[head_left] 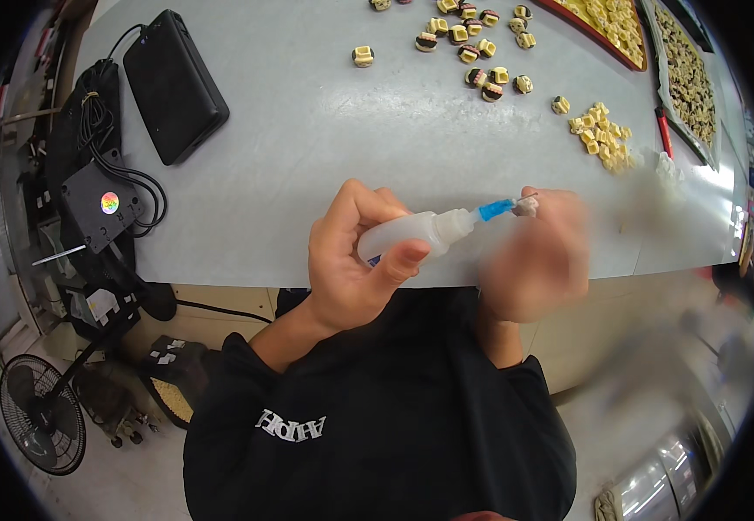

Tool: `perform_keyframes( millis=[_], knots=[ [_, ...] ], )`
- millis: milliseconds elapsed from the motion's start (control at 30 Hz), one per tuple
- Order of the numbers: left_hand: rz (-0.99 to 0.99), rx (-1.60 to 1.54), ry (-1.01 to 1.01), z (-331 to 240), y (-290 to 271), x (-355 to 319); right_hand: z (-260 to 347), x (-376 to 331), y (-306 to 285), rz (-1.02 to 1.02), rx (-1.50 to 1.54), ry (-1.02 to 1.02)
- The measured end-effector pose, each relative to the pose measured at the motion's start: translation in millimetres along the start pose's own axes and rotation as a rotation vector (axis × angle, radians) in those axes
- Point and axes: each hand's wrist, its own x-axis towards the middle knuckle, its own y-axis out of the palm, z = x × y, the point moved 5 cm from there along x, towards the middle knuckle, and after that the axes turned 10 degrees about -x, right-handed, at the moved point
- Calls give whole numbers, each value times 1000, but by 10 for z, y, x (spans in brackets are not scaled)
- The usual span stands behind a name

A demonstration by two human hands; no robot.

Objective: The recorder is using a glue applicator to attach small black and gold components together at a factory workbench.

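Above the table's near edge, my left hand is wrapped round a white plastic squeeze bottle, thumb on its near side. The bottle lies almost level, and its blue dispensing needle points right. The thin metal end reaches a small whitish-grey piece, which my right hand pinches between its fingertips. Blur covers much of that hand, and the piece's exact shape is too small to tell. Beyond it sits a pile of small pale-yellow pieces. Farther off are several small dark-and-cream pieces with yellow parts on them.
At the far right stand a red-rimmed tray of yellow pieces and a second tray of mottled dark ones. A red pen-like tool lies beside them. On the left are a black box, cables and a floor fan.
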Motion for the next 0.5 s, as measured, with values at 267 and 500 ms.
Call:
perform_keyframes(
  millis=[267,500],
  knots=[
    [6,-12,-14,10,14,8,-20,-36,-32,-130,11,101],
    [12,-2,-6,15,22,3,-37,-46,-48,-140,54,122]
  ],
)
